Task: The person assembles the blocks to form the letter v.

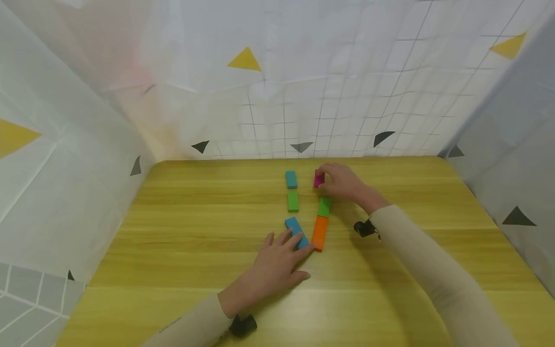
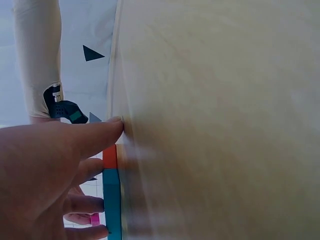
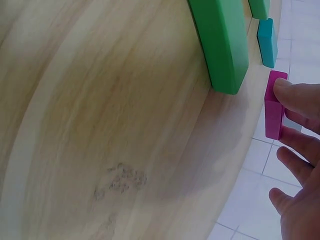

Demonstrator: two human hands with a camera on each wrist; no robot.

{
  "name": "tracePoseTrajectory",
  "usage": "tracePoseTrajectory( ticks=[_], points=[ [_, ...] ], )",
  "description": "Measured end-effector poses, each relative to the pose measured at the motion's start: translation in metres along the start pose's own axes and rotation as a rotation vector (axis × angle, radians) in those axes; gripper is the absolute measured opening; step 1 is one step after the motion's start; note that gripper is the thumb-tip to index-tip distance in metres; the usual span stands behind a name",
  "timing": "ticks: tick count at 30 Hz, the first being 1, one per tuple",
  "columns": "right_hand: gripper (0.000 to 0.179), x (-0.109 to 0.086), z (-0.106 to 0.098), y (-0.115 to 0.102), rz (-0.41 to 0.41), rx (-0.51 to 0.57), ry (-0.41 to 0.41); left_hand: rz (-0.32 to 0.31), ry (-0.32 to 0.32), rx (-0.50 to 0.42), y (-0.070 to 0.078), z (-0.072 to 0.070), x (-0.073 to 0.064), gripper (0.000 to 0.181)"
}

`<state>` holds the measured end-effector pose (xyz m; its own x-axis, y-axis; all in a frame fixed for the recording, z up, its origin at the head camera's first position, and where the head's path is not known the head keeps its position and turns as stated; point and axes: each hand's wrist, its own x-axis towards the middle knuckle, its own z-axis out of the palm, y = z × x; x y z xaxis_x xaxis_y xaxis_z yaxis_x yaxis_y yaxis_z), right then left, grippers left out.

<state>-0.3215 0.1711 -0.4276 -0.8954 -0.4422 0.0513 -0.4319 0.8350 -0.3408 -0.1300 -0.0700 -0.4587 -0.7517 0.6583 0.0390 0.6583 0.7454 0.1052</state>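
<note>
My left hand (image 1: 277,262) lies spread over a slanted blue block (image 1: 292,224), its fingers extended and touching it; the left wrist view shows the fingertips at the side of this block (image 2: 112,205). Beside the block's near end is an orange block (image 1: 320,233), close to the little gap by the left index finger. A green block (image 1: 324,207) meets the orange one's far end. Beyond the green block, my right hand (image 1: 342,183) pinches a small magenta block (image 3: 274,107) between thumb and fingers. The right wrist view shows this magenta block apart from the green block (image 3: 222,50).
Left of the right hand, a teal block (image 1: 291,179) and a light green block (image 1: 293,202) lie in a line on the wooden table (image 1: 195,217). A patterned white sheet (image 1: 173,111) rises behind the table's back edge, with more sheeting at both sides.
</note>
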Motion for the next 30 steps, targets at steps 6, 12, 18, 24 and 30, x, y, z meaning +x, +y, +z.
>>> tracePoseTrajectory(
  ticks=[6,12,18,24,30],
  points=[
    [0.032,-0.003,-0.004,0.001,-0.011,0.002,-0.001,-0.001,0.003,-0.001,0.0,-0.001,0.0,0.065],
    [0.032,-0.004,-0.003,0.005,-0.011,-0.006,-0.003,0.002,0.004,0.014,-0.001,0.001,0.0,0.064],
    [0.032,-0.009,-0.005,0.008,-0.019,-0.018,0.007,0.007,0.008,0.008,0.001,-0.001,0.0,0.064],
    [0.031,-0.016,-0.008,0.013,-0.033,-0.02,0.015,0.004,0.01,0.005,0.001,-0.002,-0.001,0.065],
    [0.031,-0.02,-0.007,0.016,-0.067,-0.035,0.011,0.002,0.005,0.005,0.001,-0.001,0.0,0.065]
  ],
)
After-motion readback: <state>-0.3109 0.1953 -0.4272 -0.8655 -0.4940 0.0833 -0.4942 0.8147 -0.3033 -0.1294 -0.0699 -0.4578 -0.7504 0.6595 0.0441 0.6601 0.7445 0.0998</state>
